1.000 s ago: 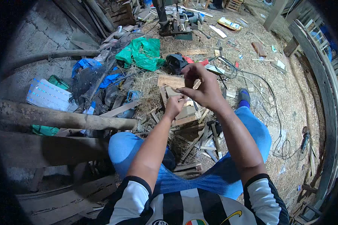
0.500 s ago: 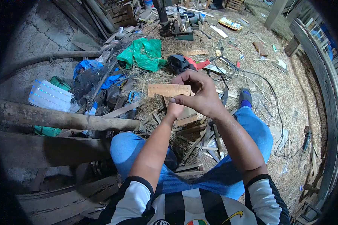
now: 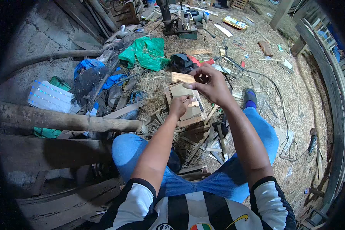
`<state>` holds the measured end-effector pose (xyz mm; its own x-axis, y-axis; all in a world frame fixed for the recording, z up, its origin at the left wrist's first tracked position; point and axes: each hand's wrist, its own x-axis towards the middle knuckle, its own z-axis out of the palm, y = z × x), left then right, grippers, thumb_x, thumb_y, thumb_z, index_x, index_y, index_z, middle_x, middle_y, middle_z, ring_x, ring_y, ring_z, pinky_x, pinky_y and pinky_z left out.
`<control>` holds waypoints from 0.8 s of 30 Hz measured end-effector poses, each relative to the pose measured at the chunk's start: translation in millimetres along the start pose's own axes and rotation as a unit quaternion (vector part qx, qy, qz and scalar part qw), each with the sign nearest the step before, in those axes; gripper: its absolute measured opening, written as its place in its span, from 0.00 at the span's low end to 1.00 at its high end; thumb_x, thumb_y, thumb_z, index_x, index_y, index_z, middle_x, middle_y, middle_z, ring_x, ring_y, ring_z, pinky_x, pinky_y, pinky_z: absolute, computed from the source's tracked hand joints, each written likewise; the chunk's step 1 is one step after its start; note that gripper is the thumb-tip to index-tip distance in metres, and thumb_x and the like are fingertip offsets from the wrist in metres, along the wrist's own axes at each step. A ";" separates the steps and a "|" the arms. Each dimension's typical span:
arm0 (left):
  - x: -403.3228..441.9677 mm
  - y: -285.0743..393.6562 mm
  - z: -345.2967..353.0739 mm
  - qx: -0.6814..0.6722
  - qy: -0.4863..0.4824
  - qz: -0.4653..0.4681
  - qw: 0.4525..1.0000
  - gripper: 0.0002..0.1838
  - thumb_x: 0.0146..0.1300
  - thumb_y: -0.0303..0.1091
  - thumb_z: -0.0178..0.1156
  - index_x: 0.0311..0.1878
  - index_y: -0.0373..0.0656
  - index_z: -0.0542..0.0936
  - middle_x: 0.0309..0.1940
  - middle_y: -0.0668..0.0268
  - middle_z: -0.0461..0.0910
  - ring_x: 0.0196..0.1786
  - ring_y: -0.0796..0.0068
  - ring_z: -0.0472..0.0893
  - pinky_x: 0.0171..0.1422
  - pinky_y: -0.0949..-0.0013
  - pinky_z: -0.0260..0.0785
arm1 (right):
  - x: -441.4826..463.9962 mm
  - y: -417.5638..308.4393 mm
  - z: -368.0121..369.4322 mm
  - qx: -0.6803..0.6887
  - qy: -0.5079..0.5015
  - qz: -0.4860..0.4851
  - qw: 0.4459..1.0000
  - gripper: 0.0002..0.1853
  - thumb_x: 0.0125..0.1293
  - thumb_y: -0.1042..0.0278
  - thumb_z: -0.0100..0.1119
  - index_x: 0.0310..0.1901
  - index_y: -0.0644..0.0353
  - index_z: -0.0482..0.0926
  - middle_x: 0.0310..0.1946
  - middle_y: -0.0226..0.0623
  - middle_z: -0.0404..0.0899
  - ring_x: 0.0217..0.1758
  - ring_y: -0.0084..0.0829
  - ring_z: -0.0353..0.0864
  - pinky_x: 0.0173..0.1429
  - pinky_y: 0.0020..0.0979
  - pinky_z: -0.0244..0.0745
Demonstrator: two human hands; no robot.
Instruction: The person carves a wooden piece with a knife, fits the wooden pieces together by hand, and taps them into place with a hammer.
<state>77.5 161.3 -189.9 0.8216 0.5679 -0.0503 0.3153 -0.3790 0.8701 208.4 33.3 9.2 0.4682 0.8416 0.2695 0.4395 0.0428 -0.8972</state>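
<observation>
My right hand (image 3: pixel 211 85) pinches a small wooden block (image 3: pixel 181 78) by its right end, thumb below and fingers above. Just below it, my left hand (image 3: pixel 179 106) is closed, its thumb and fingers drawn together; what they hold, if anything, is too small to make out. Under both hands lies a wooden work block with flat boards on top (image 3: pixel 192 112), partly covered by the left hand. A hammer-like tool (image 3: pixel 220 134) lies among the scraps to the right of that block.
Wood scraps (image 3: pixel 195 168) litter the ground between my knees. A green plastic bag (image 3: pixel 147 53) and a dark machine on a stand (image 3: pixel 182 28) are ahead. Cables (image 3: pixel 272 86) run along the right, near an angle grinder (image 3: pixel 312 141). A thick pole (image 3: pixel 69 120) crosses the left side.
The right hand has moved slightly right and up, and the wooden block has turned and shifted right. My left hand has come into view from behind it, uncovering the boards below.
</observation>
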 end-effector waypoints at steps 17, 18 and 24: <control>0.0 -9.6 4.4 0.078 0.073 -0.007 0.994 0.14 0.61 0.34 0.63 0.50 0.49 0.87 0.40 0.50 0.86 0.44 0.49 0.86 0.49 0.53 0.79 | -13.4 126.4 28.6 -0.253 -0.098 -0.054 0.961 0.18 0.51 0.58 0.76 0.44 0.50 0.89 0.37 0.38 0.81 0.46 0.43 0.81 0.51 0.43 0.75; 0.4 -10.0 3.9 0.078 0.072 -0.008 0.994 0.14 0.61 0.34 0.63 0.50 0.49 0.87 0.40 0.50 0.86 0.44 0.49 0.86 0.49 0.53 0.79 | -12.6 129.0 30.2 -0.252 -0.095 -0.056 0.961 0.18 0.51 0.58 0.76 0.45 0.50 0.89 0.37 0.38 0.81 0.46 0.43 0.81 0.50 0.43 0.75; 3.9 -18.8 3.9 0.104 0.023 -0.035 0.994 0.13 0.60 0.30 0.58 0.46 0.42 0.87 0.35 0.47 0.86 0.40 0.49 0.86 0.44 0.54 0.77 | -14.1 129.2 27.1 -0.251 -0.118 -0.052 0.959 0.15 0.58 0.60 0.72 0.47 0.50 0.88 0.39 0.43 0.79 0.47 0.46 0.79 0.51 0.42 0.75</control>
<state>76.7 167.7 -208.3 0.7729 0.6294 -0.0806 0.4664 -0.4773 0.7448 237.8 41.6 -120.0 0.2410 0.9477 0.2092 0.8165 -0.0814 -0.5716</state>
